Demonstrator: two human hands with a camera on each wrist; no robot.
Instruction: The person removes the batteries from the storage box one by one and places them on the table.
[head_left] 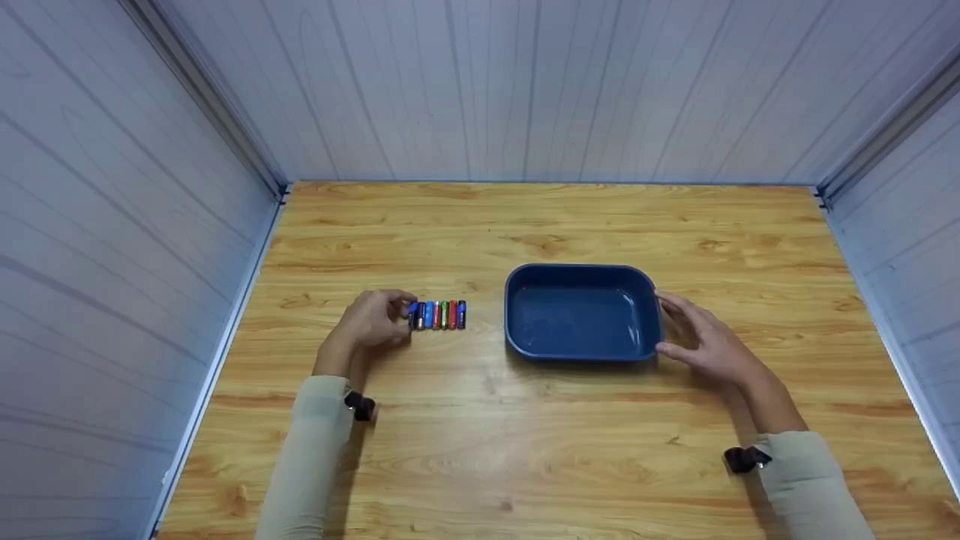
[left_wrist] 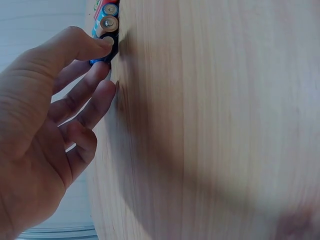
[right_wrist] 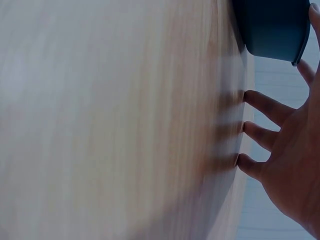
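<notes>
1. Wooden table [head_left: 480, 450] fills the view in front of you, boxed in by pale panelled walls [head_left: 525, 90] on three sides; the nearest stretch holds only your two sleeved forearms.

2. Your left hand [head_left: 371, 321] sits at the left end of the row of batteries [head_left: 439, 315]. Its thumb and forefinger pinch the end battery [left_wrist: 106, 47], the blue-and-black one, probably because it is the easiest to free from the row. The other fingers curl loosely just beside it.

3. Your right hand [head_left: 709, 345] rests against the right side of the blue tray [head_left: 517, 300], fingers straight and spread, with three fingertips [right_wrist: 248, 129] on the table. It seems to steady the tray rather than grasp it.

4. The tray stands near the batteries, to their right, and nothing shows inside it.

5. Hard to read: the battery labels are too small, the left wrist view cuts off most of the row, and the right wrist view is blurred and shows only a corner of the tray.
</notes>
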